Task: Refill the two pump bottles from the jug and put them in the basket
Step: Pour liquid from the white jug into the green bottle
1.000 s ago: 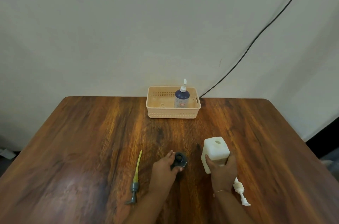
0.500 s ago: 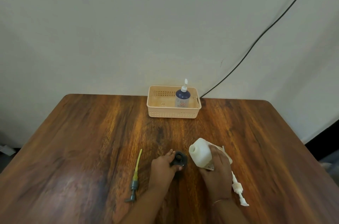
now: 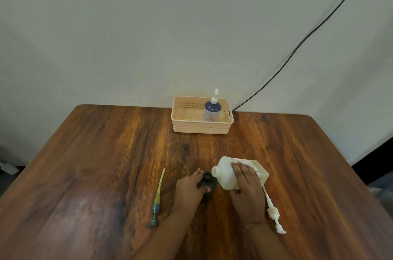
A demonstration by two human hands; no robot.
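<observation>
Wood table (image 3: 106, 164), left to right: grey pump (image 3: 157, 202) lying loose; left hand (image 3: 190, 188) curled round dark bottle (image 3: 207, 180); right hand (image 3: 246, 191) gripping tipped white jug (image 3: 225, 174), mouth over bottle; white pump (image 3: 273, 212) loose. Basket (image 3: 202, 127) at back holds blue pump bottle (image 3: 212, 110).

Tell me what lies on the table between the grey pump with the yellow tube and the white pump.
In the head view, between the grey pump and the white pump lie both hands: the left hand steadying the dark bottle, the right hand tilting the white jug toward it.
</observation>
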